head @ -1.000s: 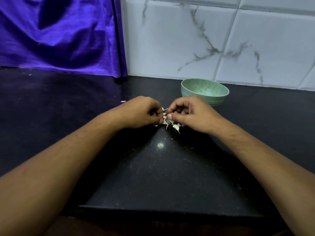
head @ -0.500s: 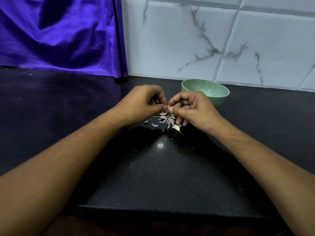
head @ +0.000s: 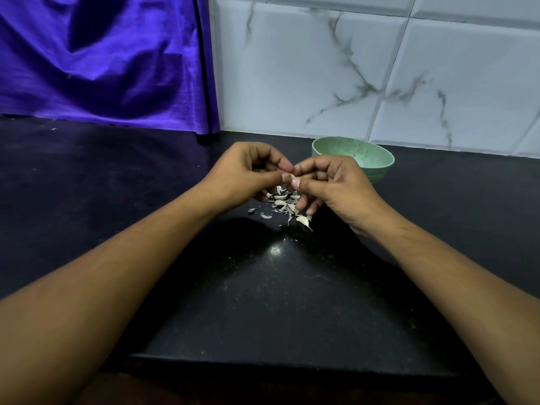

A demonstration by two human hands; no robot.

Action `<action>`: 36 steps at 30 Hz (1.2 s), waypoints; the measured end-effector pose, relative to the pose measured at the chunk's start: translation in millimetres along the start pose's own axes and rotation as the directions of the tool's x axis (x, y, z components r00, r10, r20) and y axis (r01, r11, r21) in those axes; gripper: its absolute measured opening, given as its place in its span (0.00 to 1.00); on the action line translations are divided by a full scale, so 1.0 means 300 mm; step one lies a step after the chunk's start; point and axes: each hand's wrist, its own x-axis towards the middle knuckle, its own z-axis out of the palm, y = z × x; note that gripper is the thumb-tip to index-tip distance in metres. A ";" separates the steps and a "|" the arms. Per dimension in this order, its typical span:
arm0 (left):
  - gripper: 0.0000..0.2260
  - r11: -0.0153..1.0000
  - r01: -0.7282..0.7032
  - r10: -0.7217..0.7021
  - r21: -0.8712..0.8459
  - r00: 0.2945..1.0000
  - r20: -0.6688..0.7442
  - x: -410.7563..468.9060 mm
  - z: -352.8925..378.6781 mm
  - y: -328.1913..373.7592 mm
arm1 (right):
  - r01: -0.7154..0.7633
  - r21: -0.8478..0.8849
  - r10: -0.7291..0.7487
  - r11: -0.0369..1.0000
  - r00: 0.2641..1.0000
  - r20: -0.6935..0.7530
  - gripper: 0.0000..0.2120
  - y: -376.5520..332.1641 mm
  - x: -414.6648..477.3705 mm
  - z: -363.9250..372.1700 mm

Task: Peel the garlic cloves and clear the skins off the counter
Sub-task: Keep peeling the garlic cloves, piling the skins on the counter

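**Two hands pinch one garlic piece above the skin pile**

One purple cloth (head: 102,59) hangs at the far left, its hem reaching the one black counter (head: 263,302). To its right the wall is white marbled tile (head: 321,68).

Two bare hands meet over the middle of the counter. The left hand (head: 245,171) has its fingers curled and its thumb pressed forward. It pinches one small pale garlic piece (head: 288,174) at the fingertips. So little of this piece shows that I cannot tell whether it is clove or skin.

Below the hands, on the counter, lies one loose pile of skins (head: 280,200), its scraps too small and overlapped to count. Two stray scraps (head: 252,211) sit just left of the pile. One whole-looking clove (head: 302,220) lies at its near right edge.

The right hand (head: 339,182) grips the same garlic piece from the other side, thumb and forefinger closed on it. Its lower fingers hang towards the pile.

One green bowl (head: 382,169) stands behind the right hand, near the wall; its contents cannot be seen.

A second ago both hands sat low over the pile and hid most of it. Half a second ago they had lifted. Now they are higher still, and more of the pile and the two stray scraps lie uncovered. The bowl and the clove on the counter have not moved.
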 end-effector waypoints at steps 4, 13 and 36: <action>0.05 0.989 0.115 -0.117 -0.093 0.993 -0.022 -0.008 0.004 0.012 | 0.050 -0.026 -0.051 0.998 0.998 -0.045 0.04 -0.003 0.007 -0.010; 0.05 0.979 0.183 -0.182 -0.092 0.983 0.019 -0.015 0.005 0.022 | 0.085 -0.060 -0.087 0.995 0.996 -0.024 0.06 -0.003 0.012 -0.018; 0.02 0.944 0.223 -0.220 -0.242 0.975 0.038 -0.026 0.017 0.033 | 0.116 -0.071 -0.118 0.991 0.993 -0.015 0.05 -0.014 0.003 -0.028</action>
